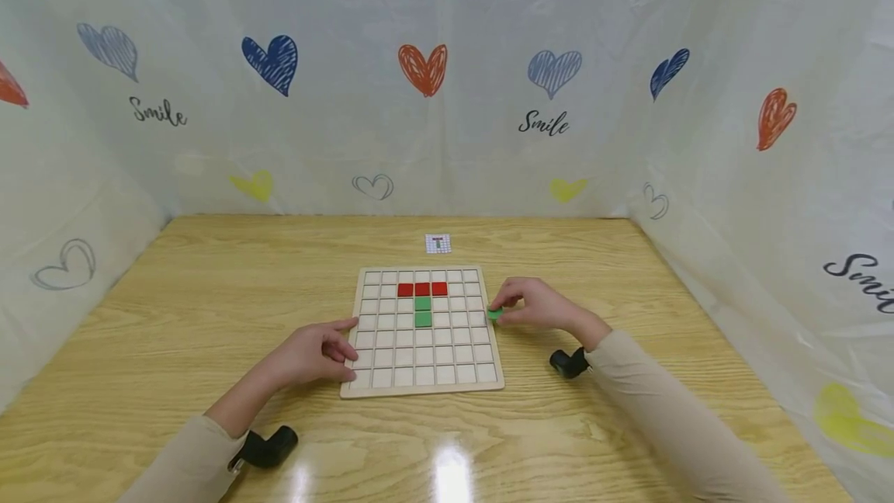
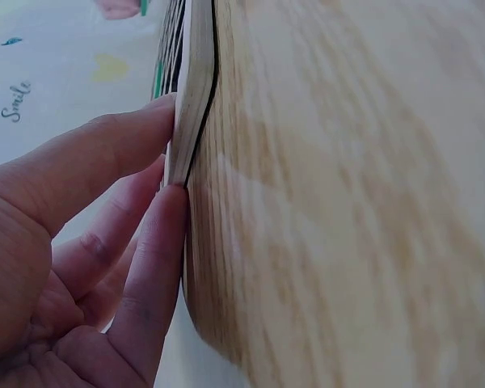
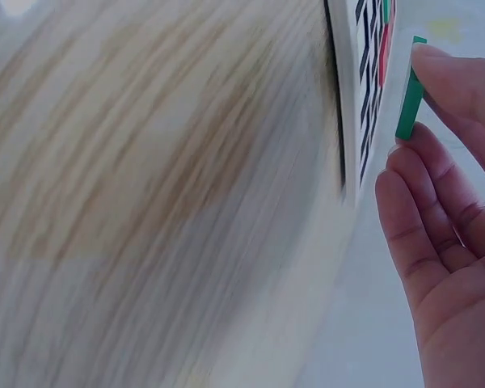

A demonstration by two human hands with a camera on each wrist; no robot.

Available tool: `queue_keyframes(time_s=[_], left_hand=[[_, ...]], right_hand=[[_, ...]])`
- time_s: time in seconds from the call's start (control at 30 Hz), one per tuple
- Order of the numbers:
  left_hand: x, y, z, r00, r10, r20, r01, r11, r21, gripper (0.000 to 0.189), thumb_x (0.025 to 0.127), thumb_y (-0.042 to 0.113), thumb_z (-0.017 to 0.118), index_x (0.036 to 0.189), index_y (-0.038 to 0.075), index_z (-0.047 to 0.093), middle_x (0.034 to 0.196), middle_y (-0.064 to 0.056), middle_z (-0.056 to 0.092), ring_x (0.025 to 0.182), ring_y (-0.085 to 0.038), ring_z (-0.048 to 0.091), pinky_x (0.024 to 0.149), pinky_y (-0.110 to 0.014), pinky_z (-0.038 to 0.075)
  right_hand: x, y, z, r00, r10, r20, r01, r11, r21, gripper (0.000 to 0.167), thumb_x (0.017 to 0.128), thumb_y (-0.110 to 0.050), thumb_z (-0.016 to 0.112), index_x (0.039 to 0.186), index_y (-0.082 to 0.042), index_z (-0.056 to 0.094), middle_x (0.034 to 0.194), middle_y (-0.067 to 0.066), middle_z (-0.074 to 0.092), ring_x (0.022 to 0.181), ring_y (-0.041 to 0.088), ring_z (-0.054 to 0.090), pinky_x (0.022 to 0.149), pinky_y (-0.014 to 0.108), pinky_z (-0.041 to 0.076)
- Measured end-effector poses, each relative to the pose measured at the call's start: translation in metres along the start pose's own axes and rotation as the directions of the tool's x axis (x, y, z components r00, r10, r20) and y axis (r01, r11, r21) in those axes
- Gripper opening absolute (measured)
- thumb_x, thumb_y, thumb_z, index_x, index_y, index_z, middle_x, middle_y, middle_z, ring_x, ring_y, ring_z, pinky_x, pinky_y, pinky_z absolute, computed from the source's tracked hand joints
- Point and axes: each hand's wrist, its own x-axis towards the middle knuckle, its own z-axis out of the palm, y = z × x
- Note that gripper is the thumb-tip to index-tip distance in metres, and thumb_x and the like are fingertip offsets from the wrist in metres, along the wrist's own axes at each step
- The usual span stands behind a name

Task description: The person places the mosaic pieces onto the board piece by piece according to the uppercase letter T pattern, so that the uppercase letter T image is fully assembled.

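Note:
A wooden grid board (image 1: 423, 390) lies flat on the table. Three red tiles (image 1: 422, 289) form a row in its upper part, with two green tiles (image 1: 422, 319) in a column below the middle one. At the board's left edge, my left hand (image 1: 314, 352) rests its spread fingertips (image 2: 158, 121) against the rim. Just beyond the right edge, my right hand (image 1: 541, 305) pinches another green tile (image 3: 411, 93) between thumb and fingers. The right wrist view shows this tile tilted and held clear of the board.
Behind the board lies a small printed card (image 1: 438, 244) with a red and green pattern on a grid. The wooden table (image 1: 265, 278) ends at a white curtain (image 1: 482, 154) printed with hearts. Black devices (image 1: 569, 363) are worn at both wrists.

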Motion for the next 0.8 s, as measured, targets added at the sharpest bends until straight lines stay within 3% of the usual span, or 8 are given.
queue_keyframes(time_s=[0.37,0.67,0.8], left_hand=[[-0.001,0.0,0.0,1.0,0.024,0.011,-0.024,1.0,-0.014,0.021,0.071,0.014,0.082,0.085,0.006,0.069,0.143,-0.023,0.034,0.081,-0.017,0.054,0.067,-0.023,0.047],[0.0,-0.001,0.0,1.0,0.006,0.002,-0.006,1.0,-0.007,0.021,0.07,0.015,0.082,0.085,0.007,0.07,0.143,-0.021,0.035,0.08,-0.014,0.055,0.067,-0.023,0.048],[0.001,-0.002,-0.001,1.0,-0.001,0.001,0.001,1.0,0.001,0.021,0.07,0.016,0.082,0.084,0.008,0.07,0.143,-0.021,0.035,0.08,-0.015,0.055,0.068,-0.023,0.048]], right_hand=[[0.017,-0.014,0.011,0.998,-0.053,0.025,0.052,0.998,0.017,0.012,0.081,-0.008,0.073,0.092,-0.007,0.073,0.092,-0.001,0.062,0.081,0.019,0.055,0.074,0.034,0.048],[0.03,-0.027,0.019,0.997,-0.05,0.059,0.049,0.999,0.02,0.014,0.08,-0.008,0.074,0.093,-0.008,0.073,0.09,-0.004,0.061,0.079,0.012,0.052,0.074,0.035,0.047],[0.035,-0.027,0.025,0.995,-0.069,0.068,0.067,0.997,0.026,0.015,0.079,-0.008,0.074,0.094,-0.007,0.073,0.09,-0.004,0.062,0.079,0.009,0.052,0.073,0.03,0.047]])
